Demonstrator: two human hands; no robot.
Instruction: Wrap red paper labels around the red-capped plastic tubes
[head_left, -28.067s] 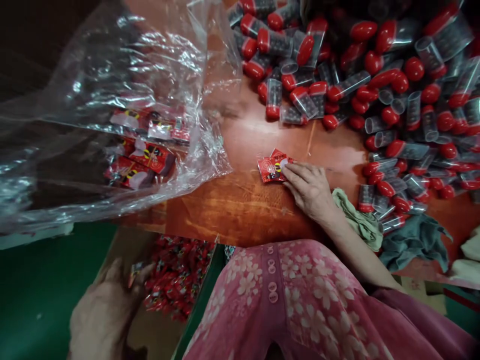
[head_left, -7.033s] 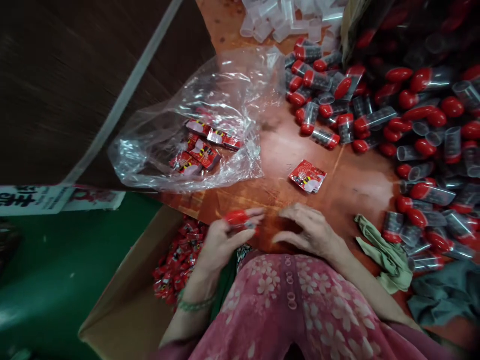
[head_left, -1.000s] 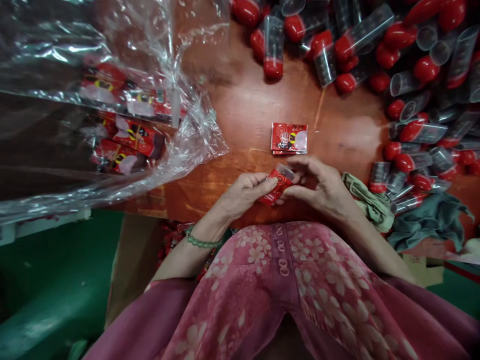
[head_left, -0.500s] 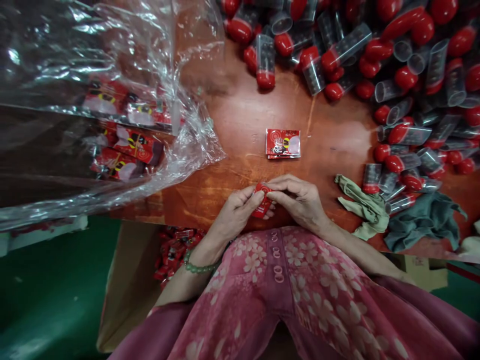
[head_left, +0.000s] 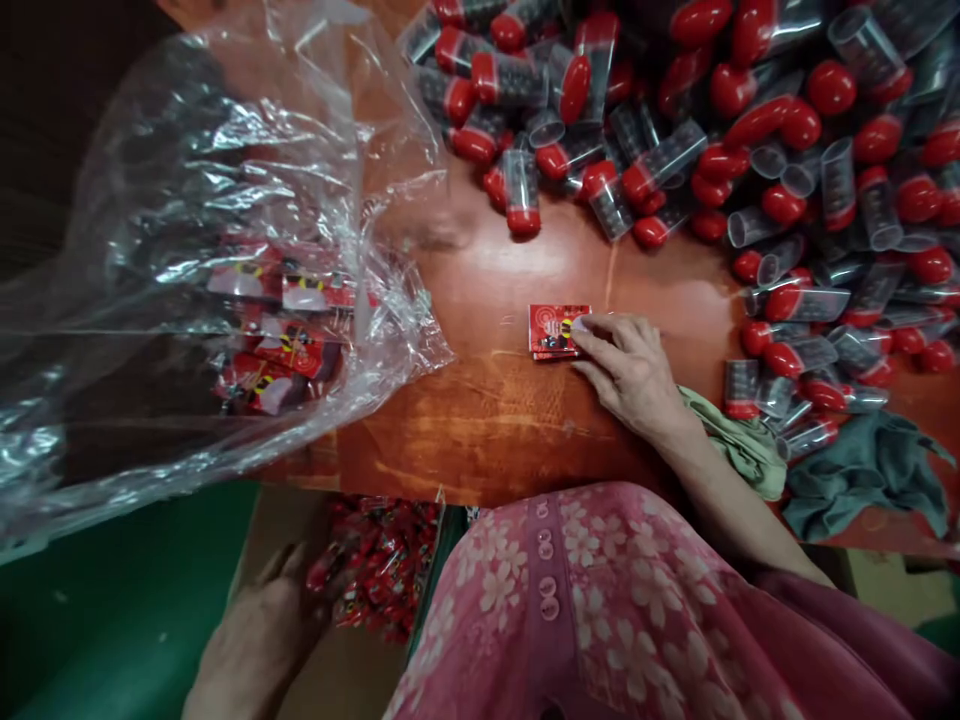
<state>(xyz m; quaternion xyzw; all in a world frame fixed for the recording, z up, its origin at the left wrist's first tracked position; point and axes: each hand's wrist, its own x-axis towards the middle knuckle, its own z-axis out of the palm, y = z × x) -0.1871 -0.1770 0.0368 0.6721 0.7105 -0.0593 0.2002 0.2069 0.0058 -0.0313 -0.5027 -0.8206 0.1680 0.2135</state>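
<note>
The right hand (head_left: 634,375)'s fingers touch the right end of the small red packets (head_left: 553,328); whether they pinch is unclear. The packets look light, slick and flexible, best taken by opposite edges. Beyond, further left and nearer the body, the left hand (head_left: 259,625) blurs at the box (head_left: 341,670) of loose packets (head_left: 382,575); its grip can't be told.

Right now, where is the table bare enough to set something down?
Bare tabletop lies between the clear bag and the stacked red packets, and from the packets down to the near edge. Red-capped tubes and cloths crowd the right; the bag covers the left.
</note>
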